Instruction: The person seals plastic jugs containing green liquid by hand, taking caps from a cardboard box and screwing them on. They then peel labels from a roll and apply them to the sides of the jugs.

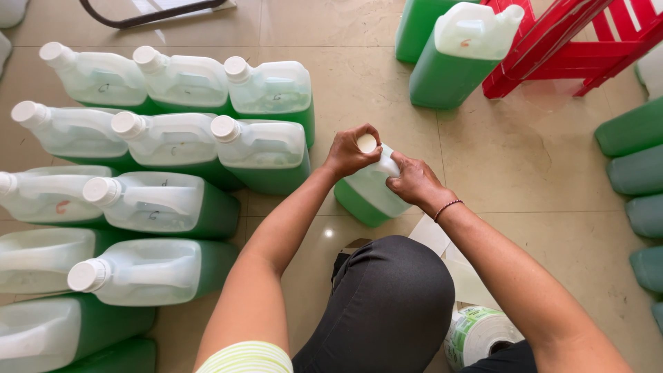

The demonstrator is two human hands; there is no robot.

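A plastic jug (369,197) filled with green liquid stands on the tiled floor in front of my knee. My left hand (349,150) is closed around its white cap (367,143) at the top. My right hand (413,183) grips the jug's handle and shoulder from the right side, a dark bracelet on its wrist. The jug tilts slightly toward me.
Several capped jugs of green liquid (262,148) stand in rows on the left. An uncapped jug (459,55) stands at the back beside a red plastic stool (573,48). More green jugs (639,169) line the right edge. A label roll (476,335) lies by my leg.
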